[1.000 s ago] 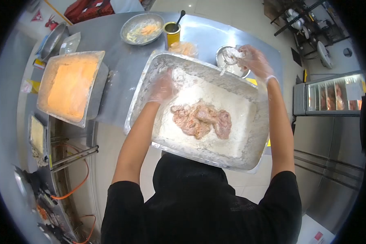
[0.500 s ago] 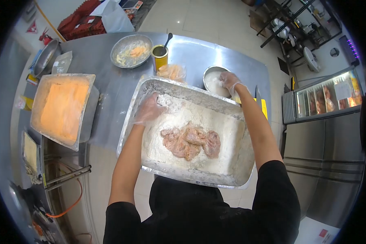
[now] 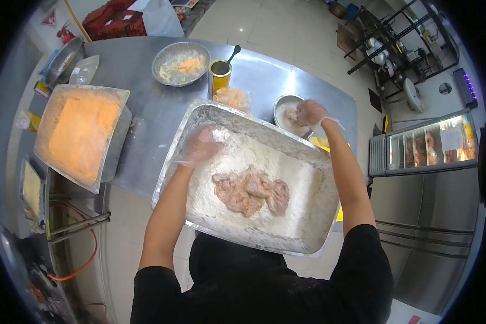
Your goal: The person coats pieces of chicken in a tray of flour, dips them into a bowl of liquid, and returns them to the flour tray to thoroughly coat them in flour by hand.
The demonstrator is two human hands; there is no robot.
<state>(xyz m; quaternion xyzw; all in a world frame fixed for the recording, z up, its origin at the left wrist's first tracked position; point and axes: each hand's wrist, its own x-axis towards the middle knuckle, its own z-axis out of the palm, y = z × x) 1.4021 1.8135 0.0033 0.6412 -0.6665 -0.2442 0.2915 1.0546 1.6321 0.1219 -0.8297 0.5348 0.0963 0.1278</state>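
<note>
Bag (image 3: 233,98) btwn tin (image 3: 219,84) & tray (image 3: 314,213), L hand (image 3: 200,143) half-curled, hold unclear, R hand (image 3: 311,113) gripping meat (image 3: 290,114)

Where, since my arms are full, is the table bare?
Mostly bare between the orange-powder pan and flour pan; also between yellow can and milky bowl. Crowded along the flour pan's far rim: plastic bag, bowl, right hand.

1. I'm seeing pale pink meat (image 3: 252,190), bright white powder (image 3: 264,156).
2. The orange powder (image 3: 86,135) pops on my screen.
3. Yellow can (image 3: 218,84), black spoon handle (image 3: 234,53).
4. Shirt (image 3: 286,297) reads solid black to me.
5. Silvery-grey tabletop (image 3: 135,70), red fire extinguisher (image 3: 65,35).
</note>
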